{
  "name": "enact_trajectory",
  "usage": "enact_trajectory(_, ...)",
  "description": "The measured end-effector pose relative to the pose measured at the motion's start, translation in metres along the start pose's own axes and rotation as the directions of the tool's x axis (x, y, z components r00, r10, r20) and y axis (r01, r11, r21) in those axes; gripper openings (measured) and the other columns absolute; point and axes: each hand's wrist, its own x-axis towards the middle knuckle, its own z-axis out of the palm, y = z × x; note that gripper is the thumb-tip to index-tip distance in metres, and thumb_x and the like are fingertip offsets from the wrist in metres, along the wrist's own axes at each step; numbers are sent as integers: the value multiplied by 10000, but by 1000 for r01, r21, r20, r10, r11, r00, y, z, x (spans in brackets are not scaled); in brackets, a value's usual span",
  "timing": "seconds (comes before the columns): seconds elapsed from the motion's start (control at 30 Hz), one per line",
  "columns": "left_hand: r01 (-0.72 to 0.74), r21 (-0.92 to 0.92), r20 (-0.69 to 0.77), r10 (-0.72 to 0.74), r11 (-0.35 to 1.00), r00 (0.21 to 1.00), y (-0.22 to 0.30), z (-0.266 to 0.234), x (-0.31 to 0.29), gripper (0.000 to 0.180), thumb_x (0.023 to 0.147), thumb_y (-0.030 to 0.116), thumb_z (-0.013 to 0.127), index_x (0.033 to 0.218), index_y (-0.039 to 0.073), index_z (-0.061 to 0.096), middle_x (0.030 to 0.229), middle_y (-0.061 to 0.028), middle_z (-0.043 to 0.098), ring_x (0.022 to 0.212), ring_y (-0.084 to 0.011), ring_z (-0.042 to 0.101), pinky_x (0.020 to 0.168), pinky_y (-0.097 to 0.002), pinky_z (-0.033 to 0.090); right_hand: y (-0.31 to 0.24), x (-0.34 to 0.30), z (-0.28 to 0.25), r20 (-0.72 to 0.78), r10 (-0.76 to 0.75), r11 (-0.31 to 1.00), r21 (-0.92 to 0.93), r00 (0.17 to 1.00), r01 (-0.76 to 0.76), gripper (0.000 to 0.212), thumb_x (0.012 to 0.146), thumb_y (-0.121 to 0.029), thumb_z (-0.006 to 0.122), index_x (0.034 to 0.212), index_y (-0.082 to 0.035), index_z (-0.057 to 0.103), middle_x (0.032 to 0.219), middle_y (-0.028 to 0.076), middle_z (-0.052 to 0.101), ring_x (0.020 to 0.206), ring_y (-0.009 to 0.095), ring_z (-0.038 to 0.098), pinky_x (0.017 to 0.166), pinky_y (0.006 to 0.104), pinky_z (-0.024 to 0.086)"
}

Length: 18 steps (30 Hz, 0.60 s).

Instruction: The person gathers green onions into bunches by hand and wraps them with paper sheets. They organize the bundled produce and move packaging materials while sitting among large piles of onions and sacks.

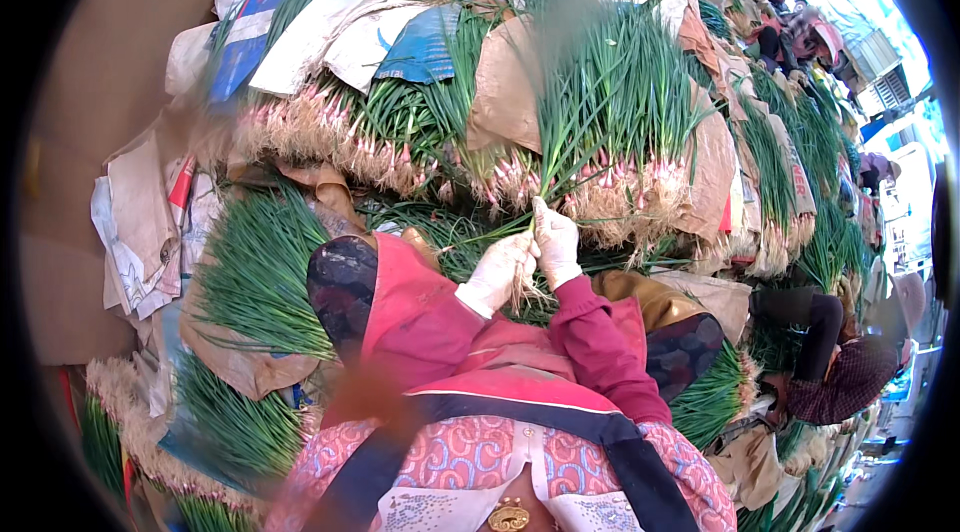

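Note:
My two white-gloved hands meet in front of my lap. My left hand (pixel 497 275) is closed around a few spring onions, whose pale roots (pixel 522 284) hang below the fingers. Touching it, my right hand (pixel 556 241) is closed too, its thumb and finger pinching at the stalks. Green leaves show just above its fingertips, though I cannot tell which of them belong to the held onions. Directly beyond the hands lies a thick row of spring onions (pixel 620 82), with pinkish bulbs and straw-coloured roots toward me. Loose green stalks are scattered under and around my hands.
A pile of spring onions (pixel 255 267) lies left of my knee, and another bunch (pixel 712 394) by my right leg. Brown paper sheets (pixel 507 82) and a blue-and-white sack (pixel 420 44) cover parts of the far row. A person in a checked top (pixel 850 377) bends at the right.

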Motion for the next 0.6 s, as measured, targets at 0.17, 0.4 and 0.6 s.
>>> enact_trajectory(0.17,-17,125,8,17,992,1000,-11,8,-5,245,911,282,467,820,64,532,571,15,476,486,-72,447,441,-211,379,45,39,-60,-338,-150,960,-276,929,54,507,900,-359,481,536,-12,546,455,22,445,440,111,299,442,307,281)
enact_trajectory(0.4,44,167,-102,-28,985,994,-10,18,-4,212,916,230,453,986,47,534,644,-8,543,498,-66,499,434,-193,403,22,27,-33,23,-42,996,75,999,40,191,885,-232,539,832,-61,605,579,-42,478,472,25,379,436,187,326)
enact_trajectory(0.6,-118,160,-263,157,980,952,3,8,5,159,927,217,430,899,72,491,614,16,479,421,-44,393,351,-183,309,8,13,-1,120,-452,703,-562,884,436,254,892,-267,472,777,-65,575,612,108,573,535,275,553,506,360,427)
